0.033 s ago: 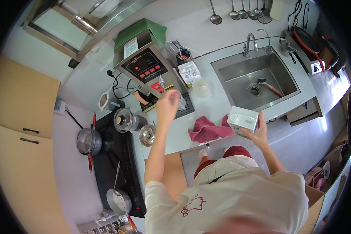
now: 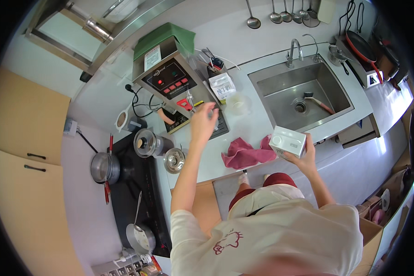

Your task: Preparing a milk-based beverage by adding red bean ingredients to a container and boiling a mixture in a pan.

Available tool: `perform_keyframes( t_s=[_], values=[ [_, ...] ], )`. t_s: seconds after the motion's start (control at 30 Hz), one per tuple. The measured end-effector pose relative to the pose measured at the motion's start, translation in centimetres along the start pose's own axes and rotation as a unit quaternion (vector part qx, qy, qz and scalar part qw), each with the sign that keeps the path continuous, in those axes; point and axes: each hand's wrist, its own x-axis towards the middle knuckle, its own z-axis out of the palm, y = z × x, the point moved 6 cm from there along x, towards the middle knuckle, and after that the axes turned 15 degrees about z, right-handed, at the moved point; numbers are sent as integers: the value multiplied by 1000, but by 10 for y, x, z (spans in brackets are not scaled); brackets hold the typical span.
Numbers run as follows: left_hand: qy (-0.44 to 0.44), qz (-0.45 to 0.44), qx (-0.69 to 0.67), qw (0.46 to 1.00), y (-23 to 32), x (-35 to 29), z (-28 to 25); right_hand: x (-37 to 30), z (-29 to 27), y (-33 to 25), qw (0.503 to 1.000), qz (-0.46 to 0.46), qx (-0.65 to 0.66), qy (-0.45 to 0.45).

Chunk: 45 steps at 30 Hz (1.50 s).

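My left hand reaches over the drip tray of a steel dispensing machine. Its fingers are curled round a pale, clear cup, which they mostly hide. Just above sits the machine's red tap handle. My right hand grips a white carton with a round cap, held tilted in front of the sink. Beside the carton a crumpled pink cloth lies on the counter's front edge.
Behind the tray stand another white carton and a translucent tub. A steel sink holds a brush. Lidded pot and loose lid are left of my arm, near the black cooktop with several pans.
My left hand has shifted slightly right, onto the clear cup by the tap, and its fingers have closed round it. My right hand and the carton have barely moved.
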Motion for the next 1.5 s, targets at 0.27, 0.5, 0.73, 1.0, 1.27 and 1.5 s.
perform_keyframes(
  t_s=[0.27, 0.5, 0.73, 1.0, 1.27, 1.5],
  values=[
    [-158, 104, 246, 951, -141, 110, 150, -40, -30, 42, 989, 77, 27, 121],
    [-258, 103, 272, 921, -92, 144, 165, -87, -76, 81, 947, 171, -14, 270],
    [-78, 96, 97, 988, -14, 139, 64, -18, -73, 87, 961, 159, -3, 225],
    [-68, -106, -7, 992, 27, -74, -22, 173, 0, 56, 931, -76, -324, 150],
    [-18, -312, 162, 936, 45, -217, -93, 327, 157, 55, 985, -7, -169, -45],
    [-36, -340, 100, 934, 36, -222, -88, 371, 265, 73, 965, -15, -42, -259]
  ],
)
